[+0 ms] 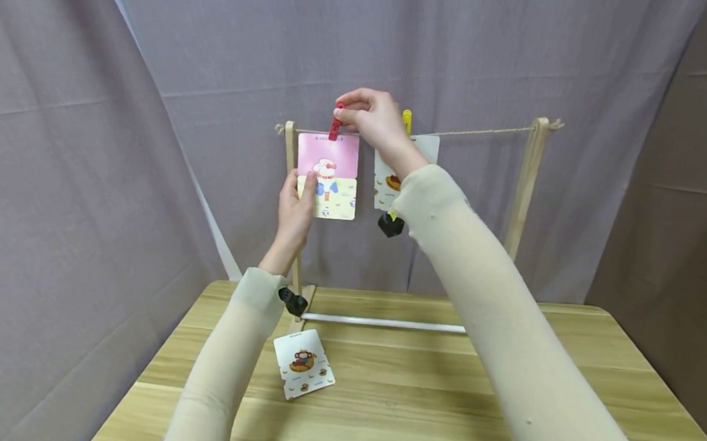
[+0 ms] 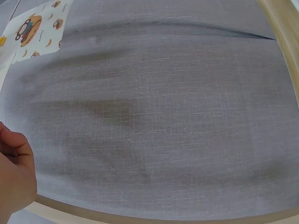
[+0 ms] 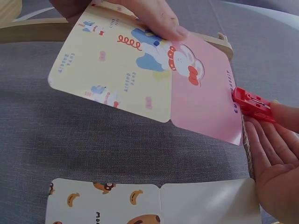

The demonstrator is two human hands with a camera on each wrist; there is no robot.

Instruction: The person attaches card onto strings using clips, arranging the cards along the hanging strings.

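My left hand (image 1: 296, 209) holds a pink and yellow rabbit card (image 3: 205, 100) by its lower left side, thumb across the front. The card's pink top edge lies at the twine (image 1: 485, 131) strung between two wooden posts. With thumb and fingers my right hand (image 1: 370, 119) pinches a red clothespin (image 3: 252, 103), whose tip sits over the middle of the card's top edge. Just right of it, a white monkey card (image 1: 388, 182) hangs from the line under a yellow clothespin (image 1: 407, 119), partly hidden by my right wrist.
On the wooden table (image 1: 389, 396) lies another white monkey card (image 1: 305, 363). A white rod (image 1: 383, 322) runs low across the stand near the table's back. The left post (image 1: 290, 150) and right post (image 1: 527, 186) rise before a grey curtain (image 1: 280, 42).
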